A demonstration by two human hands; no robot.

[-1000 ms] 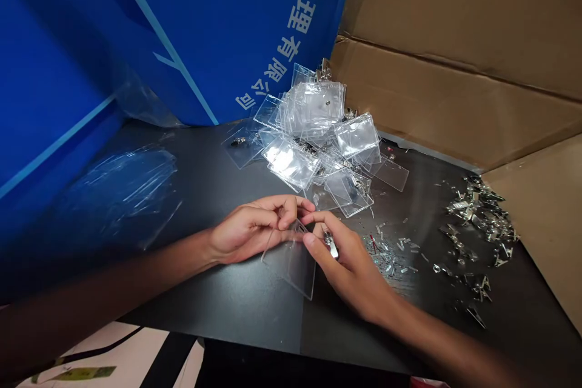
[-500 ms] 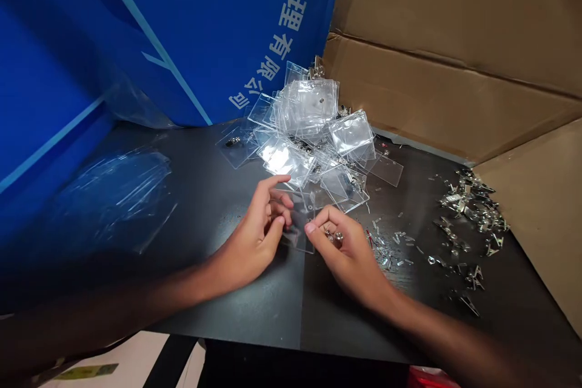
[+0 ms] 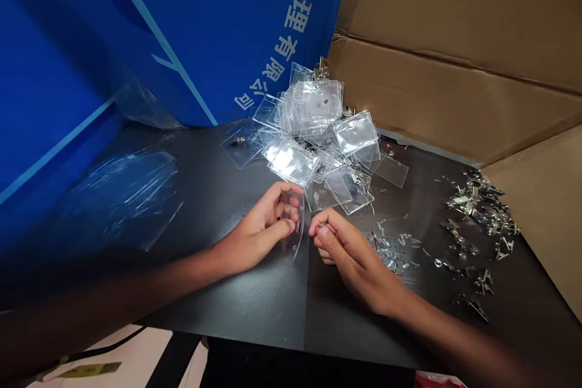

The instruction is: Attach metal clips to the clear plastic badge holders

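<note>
A clear plastic badge holder (image 3: pixel 296 244) is gripped between the thumb and fingers of my left hand (image 3: pixel 260 230). It bends slightly, and its edge with the slot and small holes faces right. Just to the right of that edge, my right hand (image 3: pixel 345 248) is closed in a pinch. A bit of a metal badge clip (image 3: pixel 322 225) shows at its fingertips; the rest is hidden by the fingers. The two hands are apart, above the dark table (image 3: pixel 254 309). Behind them lies a heap of clear badge holders (image 3: pixel 313 106), some with metal clips on them.
Loose metal clips (image 3: pixel 482 212) are scattered at the right. Small clear strips and bits (image 3: pixel 395 248) lie beside my right hand. A clear plastic bag (image 3: pixel 131 188) rests at the left. A blue printed panel (image 3: pixel 182 24) and cardboard walls (image 3: pixel 454 24) border the table.
My left hand has tilted the badge holder, so it is now bent with its slotted edge rightward. My right hand has come off the holder, and its fingers have curled tighter around the clip.
</note>
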